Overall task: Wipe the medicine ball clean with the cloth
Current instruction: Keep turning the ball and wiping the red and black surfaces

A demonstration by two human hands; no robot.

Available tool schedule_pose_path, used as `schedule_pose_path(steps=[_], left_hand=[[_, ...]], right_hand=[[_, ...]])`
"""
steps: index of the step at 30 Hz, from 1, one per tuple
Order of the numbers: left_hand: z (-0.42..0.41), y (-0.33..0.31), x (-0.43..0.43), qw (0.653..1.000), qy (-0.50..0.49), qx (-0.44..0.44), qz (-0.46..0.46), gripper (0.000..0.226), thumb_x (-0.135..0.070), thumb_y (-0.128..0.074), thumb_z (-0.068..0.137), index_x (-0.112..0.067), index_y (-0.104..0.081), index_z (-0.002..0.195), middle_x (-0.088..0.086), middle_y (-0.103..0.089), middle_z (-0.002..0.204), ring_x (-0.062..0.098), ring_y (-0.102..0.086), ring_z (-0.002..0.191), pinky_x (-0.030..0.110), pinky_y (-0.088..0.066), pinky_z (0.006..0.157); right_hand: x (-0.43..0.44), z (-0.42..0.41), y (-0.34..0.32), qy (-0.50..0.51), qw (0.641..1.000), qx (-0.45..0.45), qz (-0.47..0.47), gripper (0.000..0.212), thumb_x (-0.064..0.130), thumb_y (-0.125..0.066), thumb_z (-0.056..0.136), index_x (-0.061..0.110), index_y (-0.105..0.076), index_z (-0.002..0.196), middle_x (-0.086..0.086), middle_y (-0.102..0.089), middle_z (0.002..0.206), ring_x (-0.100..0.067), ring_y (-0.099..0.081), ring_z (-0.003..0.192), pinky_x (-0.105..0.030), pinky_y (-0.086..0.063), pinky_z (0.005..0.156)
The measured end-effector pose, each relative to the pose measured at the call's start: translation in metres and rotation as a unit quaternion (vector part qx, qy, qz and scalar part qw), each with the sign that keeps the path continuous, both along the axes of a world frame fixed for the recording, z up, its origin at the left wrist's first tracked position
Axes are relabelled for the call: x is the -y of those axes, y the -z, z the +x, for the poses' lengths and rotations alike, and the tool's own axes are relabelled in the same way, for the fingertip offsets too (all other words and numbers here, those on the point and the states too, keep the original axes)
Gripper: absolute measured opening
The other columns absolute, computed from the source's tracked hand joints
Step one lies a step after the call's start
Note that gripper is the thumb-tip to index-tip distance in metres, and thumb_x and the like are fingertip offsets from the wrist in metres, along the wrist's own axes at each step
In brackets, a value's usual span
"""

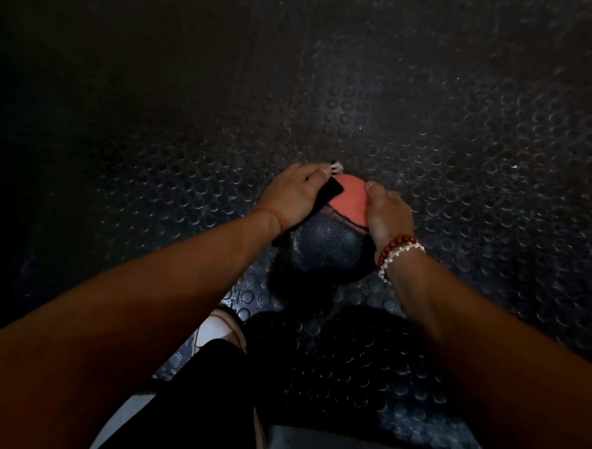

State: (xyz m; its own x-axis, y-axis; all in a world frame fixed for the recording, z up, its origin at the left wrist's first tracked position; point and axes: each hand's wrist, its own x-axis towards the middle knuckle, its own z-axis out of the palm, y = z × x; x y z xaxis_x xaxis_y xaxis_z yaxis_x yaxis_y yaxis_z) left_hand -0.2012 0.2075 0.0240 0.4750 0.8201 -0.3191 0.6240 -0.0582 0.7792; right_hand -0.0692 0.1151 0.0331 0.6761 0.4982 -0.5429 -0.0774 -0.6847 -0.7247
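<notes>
A black and coral-red medicine ball (330,243) sits on the dark studded rubber floor (448,160) at the centre of the head view. My left hand (293,194) lies on the ball's upper left side, pressing a dark cloth (105,0) against it. A pale frayed bit of cloth pokes out by the fingertips. My right hand (389,213) rests on the ball's right side, its fingers lying over the red panel and steadying it. Whether those fingers curl behind the ball is hidden.
My white shoe (221,330) and dark trouser leg (205,384) are just below and left of the ball. A dark raised edge (336,437) shows at the bottom. The studded floor stretches on all sides in dim light.
</notes>
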Motion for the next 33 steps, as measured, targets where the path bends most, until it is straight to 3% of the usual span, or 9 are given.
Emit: schedule_pose_path(steps=[3, 9, 16, 18, 20, 23, 26, 30, 33], left_hand=[[-0.005, 0.005, 0.002, 0.993, -0.083, -0.008, -0.083, 0.042, -0.043, -0.041, 0.099, -0.019, -0.068, 0.120, 0.009, -0.065, 0.125, 0.025, -0.057, 0.119, 0.034, -0.040, 0.104], [-0.020, 0.002, 0.047, 0.985, -0.168, 0.027, -0.019, 0.044, -0.040, -0.037, 0.101, -0.031, -0.052, 0.141, -0.001, -0.050, 0.141, 0.015, -0.042, 0.132, 0.024, -0.026, 0.109], [-0.016, -0.014, 0.059, 0.962, 0.060, -0.002, 0.265, 0.045, -0.044, -0.044, 0.096, -0.026, -0.059, 0.135, 0.008, -0.052, 0.143, 0.029, -0.041, 0.132, 0.035, -0.029, 0.113], [-0.011, -0.010, 0.038, 0.972, 0.074, -0.008, 0.223, 0.044, -0.044, -0.044, 0.096, -0.027, -0.061, 0.133, 0.005, -0.056, 0.137, 0.025, -0.048, 0.128, 0.027, -0.029, 0.110], [-0.009, 0.001, 0.016, 0.996, 0.023, -0.004, 0.090, 0.045, -0.047, -0.043, 0.093, -0.031, -0.063, 0.131, 0.000, -0.059, 0.130, 0.017, -0.051, 0.124, 0.022, -0.030, 0.108], [-0.009, 0.006, 0.002, 0.993, -0.078, 0.018, -0.083, 0.052, -0.052, -0.040, 0.089, -0.028, -0.065, 0.128, 0.001, -0.061, 0.132, 0.016, -0.053, 0.125, 0.035, -0.033, 0.114], [-0.014, 0.006, 0.021, 0.977, -0.175, 0.027, -0.115, 0.045, -0.045, -0.040, 0.097, -0.024, -0.063, 0.129, 0.004, -0.059, 0.135, 0.019, -0.051, 0.127, 0.038, -0.035, 0.113], [-0.025, -0.002, 0.063, 0.984, -0.175, 0.038, -0.009, 0.045, -0.044, -0.037, 0.100, -0.034, -0.048, 0.142, -0.002, -0.046, 0.144, 0.014, -0.040, 0.135, 0.031, -0.025, 0.117], [-0.020, -0.010, 0.062, 0.991, -0.054, 0.002, 0.124, 0.050, -0.047, -0.037, 0.095, -0.033, -0.051, 0.141, 0.000, -0.045, 0.146, 0.016, -0.038, 0.135, 0.022, -0.019, 0.113]], right_hand=[[0.001, -0.001, 0.000, -0.002, 1.000, 0.000, -0.002, 0.039, 0.052, -0.047, 0.087, 0.019, -0.064, 0.100, -0.004, -0.062, 0.110, -0.023, -0.056, 0.101, -0.037, -0.043, 0.093], [-0.002, 0.003, -0.001, -0.006, 1.000, -0.012, -0.002, 0.045, 0.052, -0.047, 0.087, 0.015, -0.066, 0.105, -0.006, -0.064, 0.112, -0.026, -0.058, 0.104, -0.044, -0.043, 0.100], [-0.004, 0.002, -0.001, -0.005, 1.000, -0.002, 0.008, 0.036, 0.045, -0.049, 0.090, 0.015, -0.067, 0.098, -0.006, -0.064, 0.103, -0.025, -0.059, 0.096, -0.034, -0.045, 0.091], [-0.004, 0.002, 0.000, -0.005, 1.000, -0.003, 0.009, 0.038, 0.046, -0.049, 0.089, 0.013, -0.067, 0.097, -0.007, -0.065, 0.102, -0.026, -0.059, 0.095, -0.035, -0.046, 0.089], [-0.003, 0.002, 0.000, 0.002, 1.000, -0.011, 0.012, 0.041, 0.049, -0.050, 0.087, 0.013, -0.067, 0.095, -0.006, -0.066, 0.102, -0.026, -0.060, 0.095, -0.038, -0.047, 0.091], [-0.001, 0.002, 0.001, 0.006, 1.000, -0.026, 0.013, 0.043, 0.053, -0.050, 0.084, 0.016, -0.067, 0.101, -0.003, -0.066, 0.106, -0.023, -0.060, 0.098, -0.039, -0.046, 0.095], [-0.001, 0.003, 0.000, 0.001, 1.000, -0.027, 0.006, 0.043, 0.052, -0.048, 0.086, 0.017, -0.066, 0.103, -0.003, -0.065, 0.108, -0.023, -0.059, 0.101, -0.040, -0.044, 0.097], [-0.001, 0.004, -0.002, 0.000, 0.999, -0.033, 0.005, 0.052, 0.057, -0.046, 0.080, 0.016, -0.066, 0.105, -0.005, -0.065, 0.109, -0.026, -0.060, 0.102, -0.046, -0.044, 0.100], [-0.001, 0.003, -0.002, -0.001, 1.000, -0.027, 0.011, 0.042, 0.053, -0.048, 0.084, 0.017, -0.065, 0.097, -0.004, -0.065, 0.104, -0.025, -0.060, 0.098, -0.045, -0.046, 0.097]])
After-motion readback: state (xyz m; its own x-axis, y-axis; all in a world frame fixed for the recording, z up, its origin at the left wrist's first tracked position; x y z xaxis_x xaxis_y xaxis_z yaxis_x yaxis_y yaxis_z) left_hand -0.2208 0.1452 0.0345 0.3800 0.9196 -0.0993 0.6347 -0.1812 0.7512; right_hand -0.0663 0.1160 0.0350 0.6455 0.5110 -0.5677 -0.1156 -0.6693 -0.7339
